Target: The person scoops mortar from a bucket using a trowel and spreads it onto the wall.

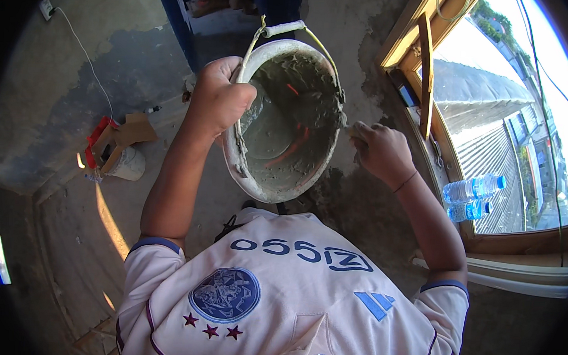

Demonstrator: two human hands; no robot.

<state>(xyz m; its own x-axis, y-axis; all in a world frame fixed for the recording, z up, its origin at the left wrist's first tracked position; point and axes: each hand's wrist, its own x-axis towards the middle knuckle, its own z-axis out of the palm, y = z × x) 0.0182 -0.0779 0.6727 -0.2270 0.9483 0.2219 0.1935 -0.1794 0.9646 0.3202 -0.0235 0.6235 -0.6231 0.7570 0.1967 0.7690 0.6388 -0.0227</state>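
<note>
Two bare hands work around one pale, round bucket (pixel 248 183) smeared with grey mortar, held in front of the person's white short-sleeved shirt (pixel 279 270), its mouth facing the camera. Wet grey mortar (pixel 267 138) coats the inside wall and bottom, with several orange-red streaks (pixel 296 146) across it. A thin yellowish wire handle with a white tube (pixel 284 28) arches beyond the far edge of the rim.

The grip of the left hand (pixel 225 96) is clamped on the bucket's left edge, thumb side toward the mouth. The right hand (pixel 388 152) is just beside the right edge, fingers curled together. A grey, mortar-coloured lump (pixel 362 126) shows at its fingertips; I cannot tell whether that grip is clamped on it. The bucket's underside is hidden.

Room for moving is tighter on the right: the right hand sits between the bucket's edge and a light-brown wooden window frame (pixel 444 157). Two clear plastic bottles with blue caps (pixel 474 195) are side by side near the window's near left corner, and white rounded lengths (pixel 516 280) run below its near edge. A slanted wooden bar (pixel 425 75) stands at the frame's far left.

On the left, a wider stretch of grey floor (pixel 161 166) separates the forearm from an open brown cardboard box (pixel 139 130), a pale stained container (pixel 130 164) and a red item (pixel 96 140), grouped near the left wall's foot. Ahead, a dark blue door frame (pixel 178 27) rises beyond the bucket.
</note>
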